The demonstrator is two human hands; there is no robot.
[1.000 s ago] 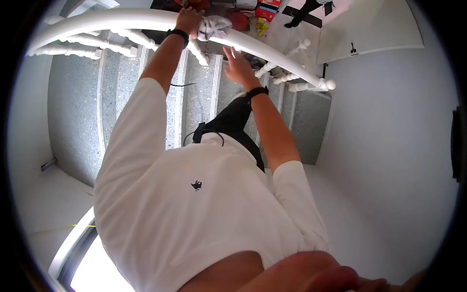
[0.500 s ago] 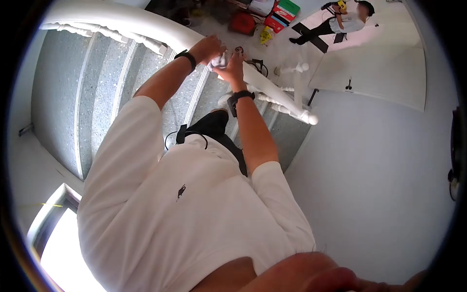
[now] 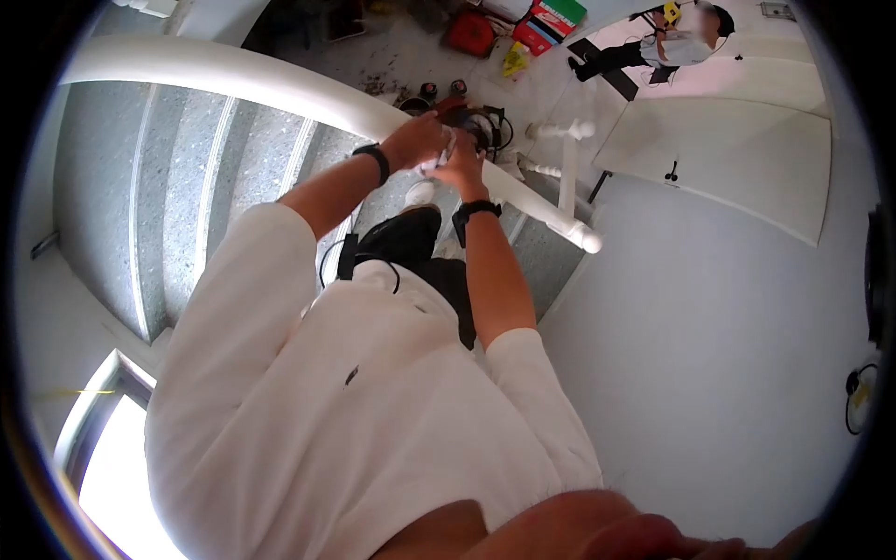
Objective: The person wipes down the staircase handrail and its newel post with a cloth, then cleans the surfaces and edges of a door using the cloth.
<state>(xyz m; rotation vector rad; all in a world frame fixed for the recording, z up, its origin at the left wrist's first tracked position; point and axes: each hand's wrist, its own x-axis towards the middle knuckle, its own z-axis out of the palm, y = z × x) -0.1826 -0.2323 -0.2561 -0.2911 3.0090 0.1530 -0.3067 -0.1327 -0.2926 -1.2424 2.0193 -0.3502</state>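
A crumpled whitish cloth (image 3: 437,161) is bunched between my two hands at the white handrail (image 3: 271,89) of the staircase. My left hand (image 3: 416,142), fingers curled, presses the cloth on the rail's upper-left side. Close beside it, my right hand (image 3: 458,168) grips the cloth from the other side, its thumb toward the left hand. Much of the cloth is hidden under the fingers. Beyond the hands, the rail runs on to a rounded end (image 3: 590,239).
Grey speckled stairs (image 3: 177,187) descend beside the rail. Past it, on the floor, lie black cables (image 3: 504,131), a red bag (image 3: 469,35), a yellow packet (image 3: 515,59) and a red-and-green box (image 3: 549,23). Another person (image 3: 686,47) stands near a white door (image 3: 728,154).
Both hands have slid along the handrail toward its rounded end, taking the cloth with them. The camera view has shifted slightly, showing more floor beyond the rail.
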